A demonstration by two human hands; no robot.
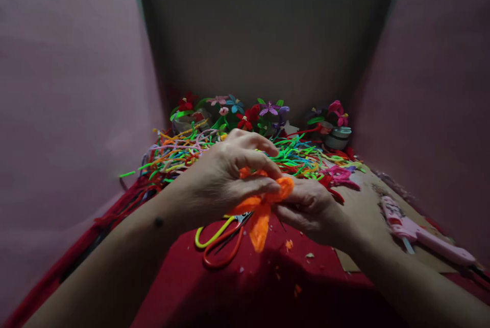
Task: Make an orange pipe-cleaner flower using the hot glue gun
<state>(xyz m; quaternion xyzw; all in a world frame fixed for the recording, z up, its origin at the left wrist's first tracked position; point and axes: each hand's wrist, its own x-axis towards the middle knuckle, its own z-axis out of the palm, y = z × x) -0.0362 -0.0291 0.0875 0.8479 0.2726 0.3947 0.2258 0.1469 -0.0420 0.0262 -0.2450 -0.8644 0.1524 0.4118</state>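
In our left hand [233,169], the thumb and first finger pinch an orange fuzzy piece [260,226], and the other fingers bend over the top. Our right hand [314,210] pinches the same piece from the other side, but we cannot see all of its fingertips. The orange fuzzy piece is up above the middle of the red surface [191,287], with one petal-like part hanging down and a round loop near our right thumb. Just below and to the left of it, we see scissors [242,218] with one yellow handle and one red handle lying on the surface. Little orange scraps [289,244] lie to the right of the scissors. Behind our hands, a big messy pile of fuzzy sticks [184,151] in many colors runs across the surface. Past the pile, along the far edge, we see fuzzy flowers [269,108] in red, pink, blue and purple. A small jar [338,138] is near the far right corner, and a pink fuzzy piece [340,174] lies closer to us. By the right edge, a pink glue gun [421,238] lies on a flat tan board [369,185].
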